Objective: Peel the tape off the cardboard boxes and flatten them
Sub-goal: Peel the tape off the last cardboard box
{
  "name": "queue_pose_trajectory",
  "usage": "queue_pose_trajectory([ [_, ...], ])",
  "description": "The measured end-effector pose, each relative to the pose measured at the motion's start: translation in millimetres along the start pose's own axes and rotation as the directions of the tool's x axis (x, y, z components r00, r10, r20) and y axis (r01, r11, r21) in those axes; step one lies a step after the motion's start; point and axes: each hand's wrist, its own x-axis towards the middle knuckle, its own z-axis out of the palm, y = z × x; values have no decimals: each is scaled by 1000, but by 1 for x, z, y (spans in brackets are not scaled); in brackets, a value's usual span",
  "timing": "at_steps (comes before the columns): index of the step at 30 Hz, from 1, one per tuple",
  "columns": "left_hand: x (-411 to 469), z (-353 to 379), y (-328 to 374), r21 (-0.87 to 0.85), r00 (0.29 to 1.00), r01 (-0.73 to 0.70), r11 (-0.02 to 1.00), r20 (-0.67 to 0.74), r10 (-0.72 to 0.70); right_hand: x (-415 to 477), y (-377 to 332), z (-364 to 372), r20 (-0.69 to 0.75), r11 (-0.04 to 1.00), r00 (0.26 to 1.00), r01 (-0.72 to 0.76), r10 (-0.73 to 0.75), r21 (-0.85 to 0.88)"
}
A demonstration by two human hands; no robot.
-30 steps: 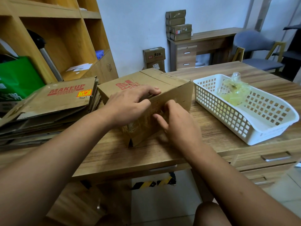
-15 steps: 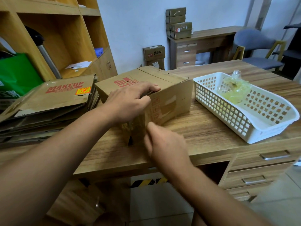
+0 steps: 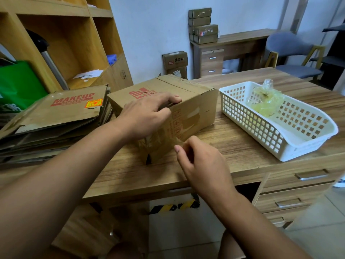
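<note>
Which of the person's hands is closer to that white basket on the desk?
The right. The right hand pinches clear tape at the cardboard box's near corner, left of the white basket. The left hand grips the box's top edge, farther left.

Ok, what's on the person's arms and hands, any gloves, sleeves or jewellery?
Nothing worn that shows. The left hand and right hand are ungloved, with no ring visible on the sides in view. The left forearm and right forearm are bare up to the frame edge: no sleeve, watch or bracelet.
</note>
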Motion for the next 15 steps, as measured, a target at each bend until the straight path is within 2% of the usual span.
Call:
queue_pose_trajectory([
  [4,0,0,0,-3,1000,4,1000,1,-4,-4,-3,4,-77,995,992,101,-100,0],
  [11,-3,-1,6,-15,1000,29,999,12,-29,-36,-40,14,-56,962,965,260,-256,83],
  [13,-3,-2,6,-13,999,32,999,9,-32,-41,-43,15,-62,946,955,295,-289,135],
  [15,-3,-1,7,-5,999,45,999,3,-45,-38,-35,13,-88,930,964,265,-251,254],
])
